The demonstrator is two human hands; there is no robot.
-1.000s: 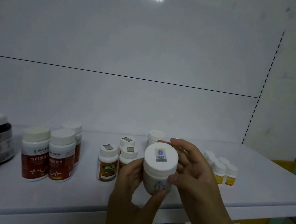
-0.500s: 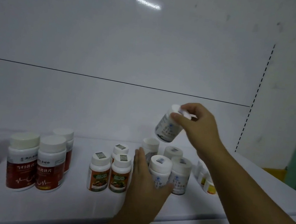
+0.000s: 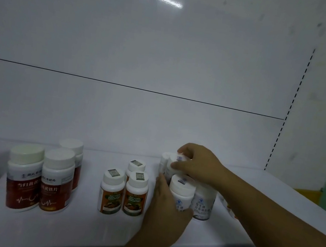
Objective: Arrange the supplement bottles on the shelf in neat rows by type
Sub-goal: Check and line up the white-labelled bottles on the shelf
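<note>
Toward the back of the white-labelled cluster, the held bottle (image 3: 172, 168) sits on or just above the shelf (image 3: 78, 229); the fingers hide which. The right hand (image 3: 199, 165) pinches it from above, round its cap. It looks like light, rigid plastic with a smooth and probably slippery wall, so the cap or shoulder seems the surer hold. The left hand (image 3: 166, 210) wraps the front white bottle (image 3: 181, 191), which touches its neighbour (image 3: 204, 203). Orange-labelled bottles (image 3: 135, 193) stand just to the left.

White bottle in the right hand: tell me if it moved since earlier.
Yes. The white bottle came down from above the standing white bottles to their level, behind them, right hand gripping it.
</note>
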